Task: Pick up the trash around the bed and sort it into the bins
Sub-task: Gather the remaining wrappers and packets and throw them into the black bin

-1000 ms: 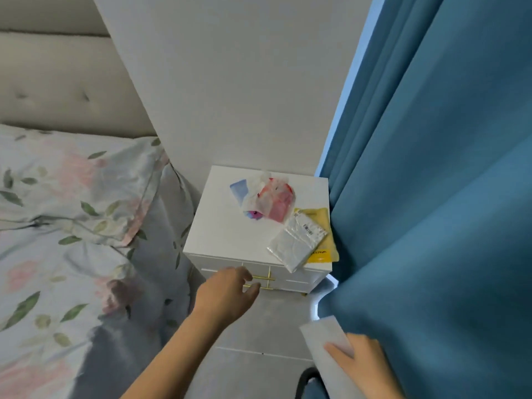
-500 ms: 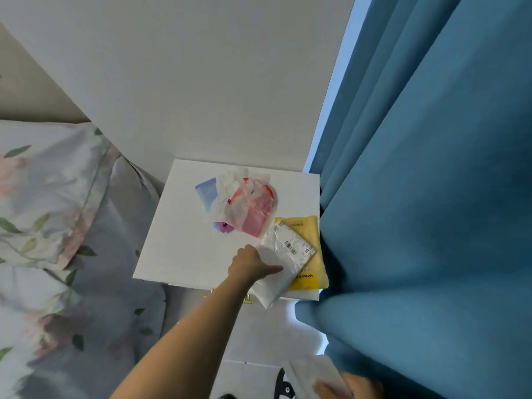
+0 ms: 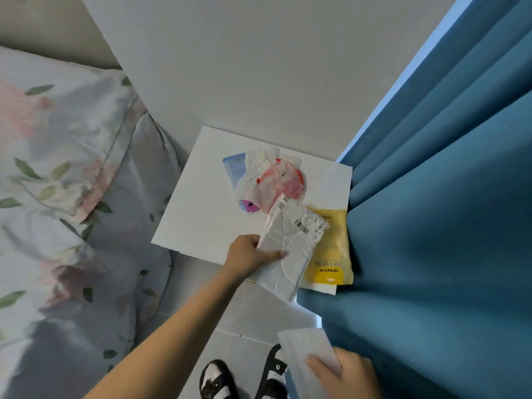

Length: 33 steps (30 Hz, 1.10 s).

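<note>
On the white nightstand [image 3: 201, 214] lies a heap of trash. My left hand [image 3: 247, 256] grips the near edge of a crumpled silver-white mailer bag [image 3: 290, 243] with barcode labels, its far end lifted off the top. Under it rests a yellow packet [image 3: 331, 251]. Behind these sit a red-and-white plastic bag [image 3: 276, 182], a blue packet [image 3: 234, 168] and a small pink-purple wrapper [image 3: 249, 205]. My right hand [image 3: 342, 375] at the bottom holds a white sheet of paper [image 3: 305, 352].
A bed with a floral duvet and pillow [image 3: 63, 197] fills the left. A blue curtain [image 3: 446, 226] hangs right against the nightstand. A grey wall [image 3: 244, 67] stands behind. My feet in black-and-white sandals [image 3: 218, 381] are on the tiled floor.
My left hand rose from the drawer front to the nightstand top, closed on the silver-white mailer bag and tilted it up. The view has moved closer and looks more steeply down.
</note>
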### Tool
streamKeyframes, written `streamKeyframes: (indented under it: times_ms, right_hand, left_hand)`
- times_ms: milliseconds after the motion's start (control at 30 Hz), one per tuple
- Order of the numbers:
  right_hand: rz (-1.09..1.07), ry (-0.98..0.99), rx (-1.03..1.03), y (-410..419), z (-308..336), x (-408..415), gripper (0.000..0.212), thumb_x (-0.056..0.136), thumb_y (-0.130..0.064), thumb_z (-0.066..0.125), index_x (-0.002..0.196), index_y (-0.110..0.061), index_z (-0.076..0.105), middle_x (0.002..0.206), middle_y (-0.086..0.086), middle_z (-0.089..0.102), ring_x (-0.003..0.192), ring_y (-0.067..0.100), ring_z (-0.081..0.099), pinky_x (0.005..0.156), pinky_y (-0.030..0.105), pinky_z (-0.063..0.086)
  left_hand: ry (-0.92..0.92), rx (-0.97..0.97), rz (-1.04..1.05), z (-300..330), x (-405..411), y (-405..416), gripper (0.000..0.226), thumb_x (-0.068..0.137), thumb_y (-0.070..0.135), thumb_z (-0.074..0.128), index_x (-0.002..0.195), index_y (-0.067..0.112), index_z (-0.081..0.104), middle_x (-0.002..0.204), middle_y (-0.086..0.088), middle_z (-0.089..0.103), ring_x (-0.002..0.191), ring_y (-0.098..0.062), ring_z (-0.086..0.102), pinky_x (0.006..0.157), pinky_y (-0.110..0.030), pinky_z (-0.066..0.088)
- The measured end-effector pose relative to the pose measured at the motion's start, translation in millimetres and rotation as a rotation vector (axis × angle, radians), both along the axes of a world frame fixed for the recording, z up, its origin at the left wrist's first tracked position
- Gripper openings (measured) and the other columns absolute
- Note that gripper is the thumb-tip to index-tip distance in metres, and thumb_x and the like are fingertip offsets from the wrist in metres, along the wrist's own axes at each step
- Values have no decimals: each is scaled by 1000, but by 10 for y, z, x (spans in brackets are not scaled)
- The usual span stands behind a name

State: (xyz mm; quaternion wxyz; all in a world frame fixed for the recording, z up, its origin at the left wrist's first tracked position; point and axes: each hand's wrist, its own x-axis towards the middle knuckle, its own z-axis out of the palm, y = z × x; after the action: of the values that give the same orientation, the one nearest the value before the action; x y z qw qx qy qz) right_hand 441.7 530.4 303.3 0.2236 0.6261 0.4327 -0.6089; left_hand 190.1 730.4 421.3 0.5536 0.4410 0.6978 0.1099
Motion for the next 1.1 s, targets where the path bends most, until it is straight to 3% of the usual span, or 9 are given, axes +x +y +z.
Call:
streamKeyframes:
  times_ms: [33,133,300,400,533,633,800,933,1100]
  right_hand:
    - [-21,-95,105,390,1110,-538,39,83,-45,65,108,-15,69,89,18,58,88,15,55,78,14,39]
    - [-78,-164,590,646,1831,-1217,25,78,-42,71,88,-19,70,80,1,65,80,11,59,59,6,39]
    - [-57,-7,621,891,2057,-2160,31,78,-42,72,73,-11,71,68,0,70,70,17,66,64,34,50]
    - [50,111,617,944,2087,-2810,25,79,-36,73,61,-23,62,64,-7,64,63,11,60,56,28,46]
    - [291,251,574,816,2015,-3656,28,80,-39,71,73,-12,67,70,-1,67,68,18,64,60,32,48]
    - [522,311,530,594,1948,-4252,29,81,-38,71,73,-10,68,70,-2,69,68,12,65,60,30,50]
    - [833,447,435,-50,1902,-5095,38,80,-34,72,50,-19,54,45,-10,59,45,-2,54,44,11,38]
    - [1072,494,373,-816,1758,-5595,37,81,-34,71,77,2,70,74,11,74,69,20,70,62,34,54]
    - [1287,515,358,-2145,1507,-5927,30,80,-35,72,72,-6,72,71,6,73,66,18,69,66,37,55]
  left_hand:
    - [-40,6,73,107,-187,-68,31,67,40,84,76,13,71,73,1,68,67,-15,63,60,-26,47]
    - [-156,23,307,398,-851,-346,30,65,32,87,80,9,74,70,0,69,62,-13,61,59,-27,47]
    - [-190,71,654,747,-2055,-1184,28,65,30,87,84,14,74,76,0,76,66,-13,70,58,-27,53]
    - [-162,70,859,780,-2643,-1912,28,62,32,88,82,19,74,75,3,77,70,-13,73,62,-30,57]
    - [-146,70,1156,748,-3136,-2948,25,66,24,86,88,19,74,79,2,78,75,-14,74,64,-27,56]
    - [-110,64,1389,771,-3224,-3667,21,70,17,84,86,19,72,73,8,76,69,-6,72,55,-17,51]
    - [-76,28,1761,670,-3128,-4911,20,72,20,82,89,19,70,87,-1,75,79,-19,72,61,-25,52]
    - [-47,25,2033,569,-2924,-5854,21,74,21,80,90,16,68,85,1,72,77,-19,68,60,-26,48]
    - [-109,20,2295,348,-2564,-6968,25,75,23,80,96,15,69,89,0,72,78,-14,67,59,-23,48]
